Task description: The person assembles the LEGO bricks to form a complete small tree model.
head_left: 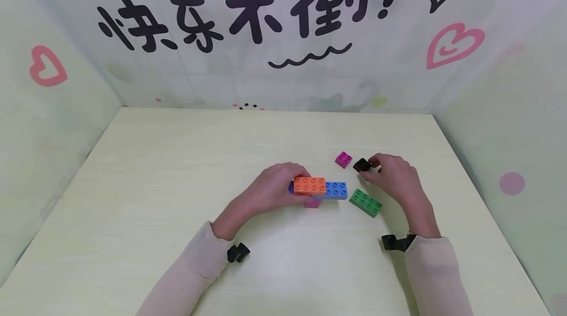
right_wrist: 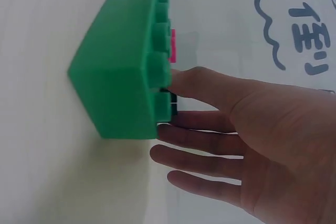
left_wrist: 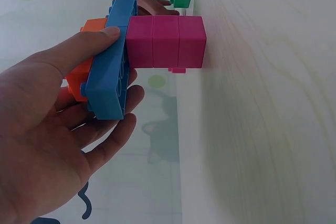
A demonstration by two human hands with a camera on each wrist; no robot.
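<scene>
My left hand grips a toy brick build, thumb on one side and fingers on the other. Its top is an orange brick. Below that, blue bricks lie crosswise, and a stack of pink bricks forms a column beneath them. To the right, my right hand pinches a small black brick between thumb and index finger; the other fingers are extended in the right wrist view. In that view a green brick hides most of the black one.
A loose magenta brick lies left of the black one. Nearer the body, between the hands, the green brick sits studs up on the pale table. Printed walls enclose the table at the back and both sides.
</scene>
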